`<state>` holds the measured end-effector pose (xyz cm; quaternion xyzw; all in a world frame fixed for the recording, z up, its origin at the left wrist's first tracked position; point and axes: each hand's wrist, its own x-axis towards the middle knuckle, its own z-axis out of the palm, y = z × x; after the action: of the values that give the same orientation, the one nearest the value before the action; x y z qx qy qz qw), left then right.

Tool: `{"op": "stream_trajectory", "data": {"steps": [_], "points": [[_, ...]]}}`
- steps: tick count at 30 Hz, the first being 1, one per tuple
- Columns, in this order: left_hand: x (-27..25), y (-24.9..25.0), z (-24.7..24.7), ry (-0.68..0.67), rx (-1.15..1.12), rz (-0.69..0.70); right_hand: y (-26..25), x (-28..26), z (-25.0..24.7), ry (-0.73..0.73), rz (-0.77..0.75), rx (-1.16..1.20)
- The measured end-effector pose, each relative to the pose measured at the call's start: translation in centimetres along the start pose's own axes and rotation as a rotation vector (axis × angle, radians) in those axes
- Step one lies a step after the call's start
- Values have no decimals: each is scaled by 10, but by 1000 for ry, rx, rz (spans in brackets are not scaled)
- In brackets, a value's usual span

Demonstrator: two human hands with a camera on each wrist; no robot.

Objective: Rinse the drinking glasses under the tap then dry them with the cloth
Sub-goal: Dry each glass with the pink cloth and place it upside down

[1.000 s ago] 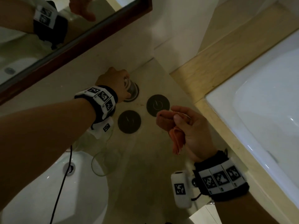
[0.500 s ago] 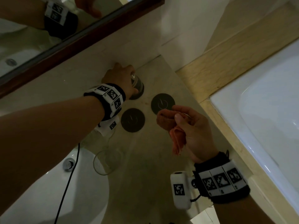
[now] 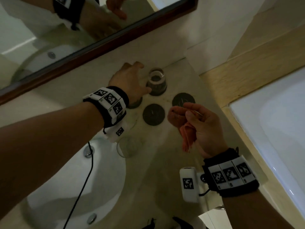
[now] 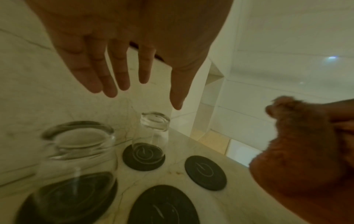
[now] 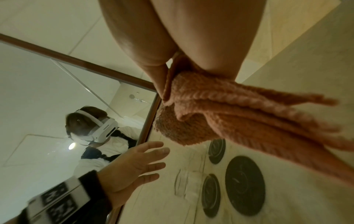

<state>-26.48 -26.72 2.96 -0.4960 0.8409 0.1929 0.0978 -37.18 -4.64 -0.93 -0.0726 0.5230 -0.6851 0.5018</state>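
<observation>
Two clear drinking glasses stand upside down on dark round coasters at the back of the counter: the far glass [image 3: 156, 80] [image 4: 153, 136] and a nearer glass [image 4: 76, 154], which my left wrist mostly hides in the head view. My left hand [image 3: 137, 78] [image 4: 145, 95] hovers just left of the far glass with its fingers straight and spread, touching nothing. To the right, above the counter, my right hand [image 3: 203, 126] grips a bunched orange cloth [image 3: 179, 119] [image 5: 220, 115]. Another clear glass [image 3: 129, 147] stands on the counter beside the basin.
Two bare dark coasters [image 3: 153, 114] [image 3: 183, 100] lie between my hands. A white basin [image 3: 74, 187] with a drain [image 3: 89, 151] is at lower left, a brown-framed mirror [image 3: 99, 50] behind, a white bathtub [image 3: 272, 129] to the right. A black cable [image 3: 82, 187] hangs over the basin.
My left hand has let go of the far glass, which now stands alone on its coaster, and has opened and drawn back to the left. The right hand still holds the cloth.
</observation>
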Motion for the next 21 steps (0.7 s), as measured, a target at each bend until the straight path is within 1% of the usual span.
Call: {"op": "stream_trajectory", "data": {"steps": [3, 5, 8, 11, 13, 16, 18, 21], "points": [[-40, -27, -6, 13, -46, 9, 5, -8, 18, -44, 13, -18], [-64, -45, -5, -13, -74, 5, 10, -12, 27, -58, 20, -81], [-96, -72, 1, -125, -120, -12, 22, -19, 44, -40, 9, -203], [-119, -93, 17, -263, -142, 15, 35, -27, 60, -58, 19, -255], [-127, -104, 30, -315, -99, 38, 42, -32, 68, -73, 30, -280], [-129, -112, 48, -341, -40, 71, 53, -38, 74, -107, 39, -327], [-128, -115, 61, -364, -5, 122, 61, -41, 76, -107, 43, -350], [-129, -121, 84, -338, 7, 157, 68, -44, 76, -91, 57, -363]]}}
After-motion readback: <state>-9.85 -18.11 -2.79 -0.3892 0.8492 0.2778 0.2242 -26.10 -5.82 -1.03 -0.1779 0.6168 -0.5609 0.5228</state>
